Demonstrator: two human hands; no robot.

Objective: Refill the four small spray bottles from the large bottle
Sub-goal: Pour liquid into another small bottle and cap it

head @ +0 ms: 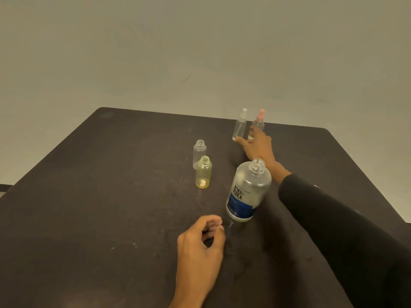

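Right hand (255, 144) reaches loose-fingered behind the big bottle (248, 192) for light, tippy capped sprayers (240, 126), best grabbed mid-body; left hand (200, 247) curled, holding nothing.

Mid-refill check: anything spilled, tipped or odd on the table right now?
Mostly fine: all bottles upright. A faint wet-looking streak marks the table by the large bottle, possibly a small spill. The yellow bottle has a pale lump at its bottom.

On the dark worktop (111, 196) the uncapped large bottle (248, 192) stands near right, two open small bottles (202, 172) left of it. The right hand (258, 145) reaches, fingers spread, to two capped spray bottles (240, 125) at the far edge. The left hand (200, 245) rests near, loosely curled, holding nothing.
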